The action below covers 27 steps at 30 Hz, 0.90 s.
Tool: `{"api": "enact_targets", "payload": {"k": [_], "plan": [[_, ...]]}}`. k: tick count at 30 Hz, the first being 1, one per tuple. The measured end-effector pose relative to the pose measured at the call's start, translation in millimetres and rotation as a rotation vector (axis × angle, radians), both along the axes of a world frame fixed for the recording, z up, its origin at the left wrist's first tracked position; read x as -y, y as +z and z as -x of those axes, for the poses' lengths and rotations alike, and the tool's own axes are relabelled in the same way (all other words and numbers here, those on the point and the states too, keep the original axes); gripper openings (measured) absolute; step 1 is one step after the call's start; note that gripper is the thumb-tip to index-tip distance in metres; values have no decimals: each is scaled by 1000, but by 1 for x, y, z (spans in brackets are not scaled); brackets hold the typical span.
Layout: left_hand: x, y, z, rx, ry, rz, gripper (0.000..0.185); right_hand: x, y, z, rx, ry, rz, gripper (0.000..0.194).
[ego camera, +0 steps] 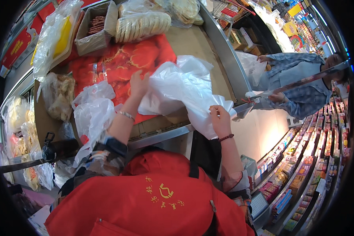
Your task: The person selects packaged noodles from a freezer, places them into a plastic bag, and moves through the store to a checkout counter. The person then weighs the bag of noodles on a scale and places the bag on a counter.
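A stack of thin translucent plastic bags [180,85] lies spread over a red printed sheet [135,59] and the counter in front of me. My right hand [220,116] pinches the near right edge of this plastic between thumb and fingers. At the plastic's left edge is my left hand [139,84], its fingers spread and slightly curled above the red sheet. I see nothing held in it, though its side meets the plastic. Beside my left forearm sits another crumpled white plastic bag [94,103].
Bagged flatbreads [143,26] and a box of sausage-like sticks [96,25] stand at the back. A black bottle [60,149] lies at left. The counter's metal rim [224,50] runs along the right; beyond it a person [298,76] holds a plastic bag. Shelves of packaged goods [301,165] fill the lower right.
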<state>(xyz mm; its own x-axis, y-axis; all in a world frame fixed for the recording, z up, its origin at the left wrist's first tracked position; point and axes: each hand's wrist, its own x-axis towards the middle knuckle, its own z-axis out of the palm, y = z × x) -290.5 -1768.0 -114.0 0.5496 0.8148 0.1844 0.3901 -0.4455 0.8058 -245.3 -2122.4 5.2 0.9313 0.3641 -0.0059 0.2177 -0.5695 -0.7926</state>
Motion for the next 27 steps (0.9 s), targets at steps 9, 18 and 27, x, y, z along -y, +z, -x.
{"api": "enact_targets", "payload": {"k": [9,18,27], "plan": [[-35,46,2,-181,-473,1236,53,-34,35,17,120,22,-133,19],[94,191,69,341,-828,770,46,-92,127,66,186,197,-239,21],[125,205,81,398,-1002,1164,31,-69,122,62,325,85,-102,5]]}}
